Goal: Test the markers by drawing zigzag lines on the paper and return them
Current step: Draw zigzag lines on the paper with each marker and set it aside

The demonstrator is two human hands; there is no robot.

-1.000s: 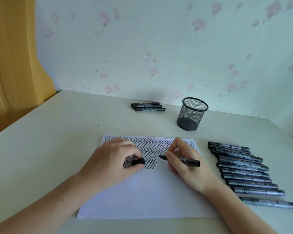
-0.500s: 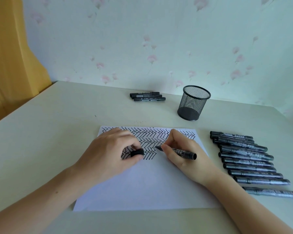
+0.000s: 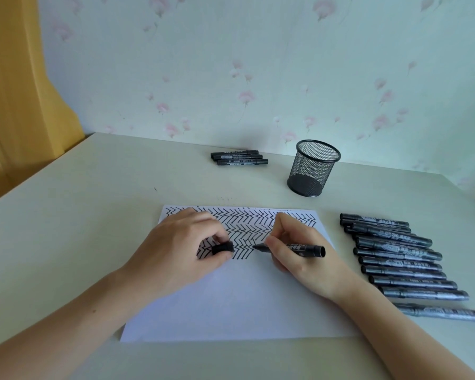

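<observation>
A white sheet of paper (image 3: pixel 231 305) lies on the table, its far part covered with rows of black zigzag lines (image 3: pixel 247 226). My right hand (image 3: pixel 302 256) grips an uncapped black marker (image 3: pixel 305 248), the tip pointing left just past the end of the lowest zigzag row. My left hand (image 3: pixel 176 250) rests on the paper and pinches the marker's black cap (image 3: pixel 222 247) between thumb and fingers. Several black markers (image 3: pixel 401 259) lie in a row to the right of the paper.
A black mesh pen cup (image 3: pixel 313 168) stands behind the paper, with nothing visible inside it. Three more markers (image 3: pixel 239 158) lie side by side near the wall. A yellow curtain (image 3: pixel 14 105) hangs at the left. The table (image 3: pixel 80 215) is pale cream.
The camera has tilted, shifting the scene in the frame. Both hands have stayed at the same spot on the paper, the marker tip near the end of the lowest zigzag row.
</observation>
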